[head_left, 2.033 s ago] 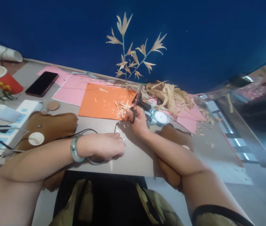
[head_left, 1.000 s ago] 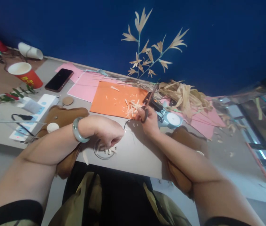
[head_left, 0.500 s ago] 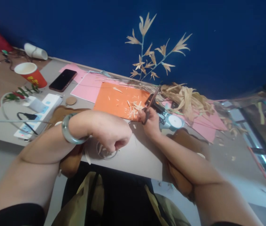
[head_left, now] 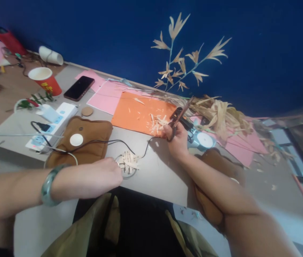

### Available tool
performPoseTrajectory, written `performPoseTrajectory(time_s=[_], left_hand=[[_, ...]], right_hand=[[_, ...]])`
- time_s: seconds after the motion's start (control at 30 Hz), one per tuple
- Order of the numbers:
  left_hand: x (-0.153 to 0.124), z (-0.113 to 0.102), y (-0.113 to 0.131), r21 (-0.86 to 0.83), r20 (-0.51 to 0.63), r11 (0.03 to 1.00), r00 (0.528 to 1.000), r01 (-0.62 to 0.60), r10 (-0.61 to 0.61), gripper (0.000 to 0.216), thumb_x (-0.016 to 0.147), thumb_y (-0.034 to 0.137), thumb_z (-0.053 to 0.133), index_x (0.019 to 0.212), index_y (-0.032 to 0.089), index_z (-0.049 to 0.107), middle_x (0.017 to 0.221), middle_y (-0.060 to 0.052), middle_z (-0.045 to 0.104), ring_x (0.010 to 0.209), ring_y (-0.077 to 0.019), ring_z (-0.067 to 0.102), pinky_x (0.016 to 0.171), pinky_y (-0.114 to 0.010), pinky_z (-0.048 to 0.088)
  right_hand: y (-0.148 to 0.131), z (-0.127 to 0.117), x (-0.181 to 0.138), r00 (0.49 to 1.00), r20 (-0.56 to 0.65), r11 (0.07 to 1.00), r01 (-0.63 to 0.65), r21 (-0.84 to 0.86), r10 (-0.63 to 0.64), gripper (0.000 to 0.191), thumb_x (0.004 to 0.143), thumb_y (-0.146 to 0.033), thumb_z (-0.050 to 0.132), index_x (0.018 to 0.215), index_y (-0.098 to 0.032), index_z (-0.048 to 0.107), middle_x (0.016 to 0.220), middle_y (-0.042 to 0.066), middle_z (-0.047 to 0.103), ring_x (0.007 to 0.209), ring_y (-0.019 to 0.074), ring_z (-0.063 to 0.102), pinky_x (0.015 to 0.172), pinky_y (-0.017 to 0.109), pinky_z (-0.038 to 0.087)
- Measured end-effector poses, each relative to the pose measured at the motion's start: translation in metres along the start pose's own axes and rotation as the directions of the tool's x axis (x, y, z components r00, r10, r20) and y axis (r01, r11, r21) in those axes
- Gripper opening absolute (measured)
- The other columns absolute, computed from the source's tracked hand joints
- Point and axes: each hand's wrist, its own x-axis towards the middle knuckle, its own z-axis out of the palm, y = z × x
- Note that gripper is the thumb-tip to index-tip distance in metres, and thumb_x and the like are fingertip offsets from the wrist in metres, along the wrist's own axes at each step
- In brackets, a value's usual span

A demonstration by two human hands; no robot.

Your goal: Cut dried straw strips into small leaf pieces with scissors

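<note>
yellow characters [head_left: 46, 86], blurred beyond reading, stand on the red side of a paper cup [head_left: 56, 88] at upper left, the plainest lettering in view. any print on the white power strip [head_left: 65, 109], around its blue sockets, is too small to tell. nothing can be read on the dark-screened phone [head_left: 79, 87], and whether the white disc [head_left: 205, 139] at right bears figures cannot be made out.

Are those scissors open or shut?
Shut, or nearly so, it seems: the scissors show their blades together as one dark bar. Any slight gap is too small to tell.
</note>
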Motion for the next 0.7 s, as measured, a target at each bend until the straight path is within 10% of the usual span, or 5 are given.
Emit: performPoseTrajectory(time_s=[0.23,0.7], left_hand=[[-0.022,0.030,0.014,0.341,-0.038,0.921,0.981,0.190,-0.188,0.015,0.074,0.001,0.056,0.074,0.016,0.061,0.073,-0.007,0.061,0.071,-0.0217,0.057,0.068,-0.036,0.038],[-0.036,0.015,-0.005,-0.024,-0.143,0.988,0.978,0.149,-0.151,0.020,0.088,0.013,0.048,0.072,0.020,0.057,0.073,0.000,0.057,0.071,-0.0157,0.051,0.071,-0.032,0.033]], right_hand=[[-0.005,0.003,-0.002,1.000,0.006,0.999,0.001,-0.045,0.000,0.035,0.077,-0.047,0.068,0.071,-0.021,0.046,0.053,-0.006,0.055,0.048,0.0090,0.048,0.048,0.023,0.037],[-0.008,0.000,-0.002,0.999,0.032,0.999,0.000,-0.032,0.001,0.035,0.079,-0.047,0.066,0.071,-0.022,0.043,0.053,-0.006,0.053,0.047,0.0094,0.048,0.049,0.024,0.038]])
